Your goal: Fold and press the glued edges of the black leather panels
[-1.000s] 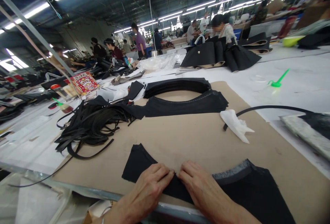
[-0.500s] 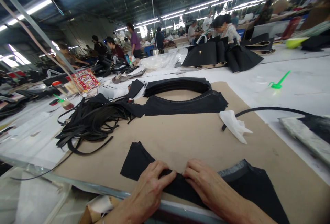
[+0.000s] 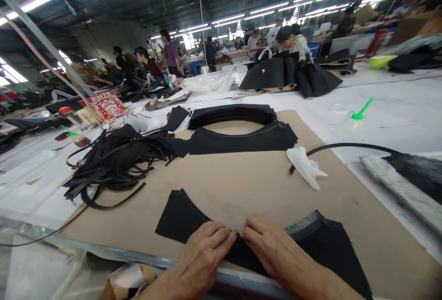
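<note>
Fingertips of the left hand (image 3: 203,256) and right hand (image 3: 272,249) have drawn back together at the curved inner edge of the black leather panel (image 3: 179,217), each grip flat and pressing, not clamped, on the cardboard-covered surface (image 3: 224,180).

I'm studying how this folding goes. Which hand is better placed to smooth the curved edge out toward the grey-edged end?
Probably the right hand: it already presses the black piece on that side, while the left hand lies toward the other end.
</note>
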{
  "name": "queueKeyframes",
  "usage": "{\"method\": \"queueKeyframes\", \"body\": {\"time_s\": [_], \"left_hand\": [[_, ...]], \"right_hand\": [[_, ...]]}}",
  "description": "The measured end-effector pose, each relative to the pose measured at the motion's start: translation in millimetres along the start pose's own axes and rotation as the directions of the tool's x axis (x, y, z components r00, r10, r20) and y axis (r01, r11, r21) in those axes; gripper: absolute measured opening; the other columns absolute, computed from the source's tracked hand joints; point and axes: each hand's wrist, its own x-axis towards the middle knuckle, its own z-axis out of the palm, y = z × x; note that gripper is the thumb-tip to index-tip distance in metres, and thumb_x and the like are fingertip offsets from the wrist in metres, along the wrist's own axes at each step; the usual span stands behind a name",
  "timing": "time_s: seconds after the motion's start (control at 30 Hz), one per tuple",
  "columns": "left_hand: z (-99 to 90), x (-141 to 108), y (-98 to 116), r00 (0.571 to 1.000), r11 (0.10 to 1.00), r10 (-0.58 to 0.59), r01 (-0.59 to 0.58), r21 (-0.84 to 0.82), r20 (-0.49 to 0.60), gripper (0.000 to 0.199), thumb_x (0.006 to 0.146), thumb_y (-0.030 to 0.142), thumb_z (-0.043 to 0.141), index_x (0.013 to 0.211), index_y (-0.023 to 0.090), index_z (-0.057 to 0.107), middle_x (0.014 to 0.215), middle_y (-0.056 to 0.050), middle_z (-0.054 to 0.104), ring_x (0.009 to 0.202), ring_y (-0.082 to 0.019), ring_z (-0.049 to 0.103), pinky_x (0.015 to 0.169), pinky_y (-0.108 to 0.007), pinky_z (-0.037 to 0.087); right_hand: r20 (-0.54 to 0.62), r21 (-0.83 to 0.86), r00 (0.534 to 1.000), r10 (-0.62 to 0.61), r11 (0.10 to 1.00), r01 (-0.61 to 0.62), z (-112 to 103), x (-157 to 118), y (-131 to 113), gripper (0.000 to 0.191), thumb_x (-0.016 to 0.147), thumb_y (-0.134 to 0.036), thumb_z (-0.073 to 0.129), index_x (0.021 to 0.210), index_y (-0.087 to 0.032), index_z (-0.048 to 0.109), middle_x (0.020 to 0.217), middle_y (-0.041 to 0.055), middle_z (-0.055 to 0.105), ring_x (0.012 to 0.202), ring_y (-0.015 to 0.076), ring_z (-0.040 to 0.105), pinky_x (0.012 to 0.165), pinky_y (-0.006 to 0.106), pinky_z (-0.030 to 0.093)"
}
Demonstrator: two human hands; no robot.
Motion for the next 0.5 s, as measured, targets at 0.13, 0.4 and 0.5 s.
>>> {"method": "queueKeyframes", "body": {"time_s": [0.13,0.4,0.5], "left_hand": [[-18.3,-5.9,-19.5,0.997,1.000,0.003,-0.005,0.026,0.080,0.044,0.088,0.007,0.048,0.131,0.019,0.053,0.113,-0.004,0.067,0.103,-0.018,0.057,0.095,-0.034,0.042],[-24.6,-6.5,-17.5,0.984,0.978,-0.178,0.174,-0.115,-0.023,0.043,0.088,0.006,0.041,0.122,0.022,0.062,0.104,-0.005,0.067,0.103,-0.022,0.053,0.092,-0.038,0.042],[-11.2,-4.6,-5.3,0.967,0.956,-0.251,0.240,-0.169,-0.043,0.048,0.088,0.003,0.038,0.126,0.022,0.060,0.104,-0.006,0.064,0.098,-0.022,0.053,0.086,-0.038,0.047]], "right_hand": [[0.013,0.011,0.998,0.063,0.998,-0.063,5.5,9.5,-9.0,0.020,0.093,-0.007,0.043,0.093,-0.017,0.061,0.097,0.0066,0.060,0.090,0.0220,0.054,0.083,0.038,0.046],[0.002,0.037,0.996,0.093,0.995,-0.093,18.7,27.5,-17.9,0.020,0.093,-0.006,0.044,0.091,-0.016,0.060,0.095,0.0079,0.059,0.089,0.0229,0.055,0.083,0.041,0.048],[0.003,0.039,0.998,0.066,0.997,-0.066,19.6,25.8,-15.4,0.021,0.093,-0.005,0.042,0.092,-0.015,0.060,0.096,0.0080,0.059,0.089,0.0225,0.055,0.084,0.040,0.048]]}}
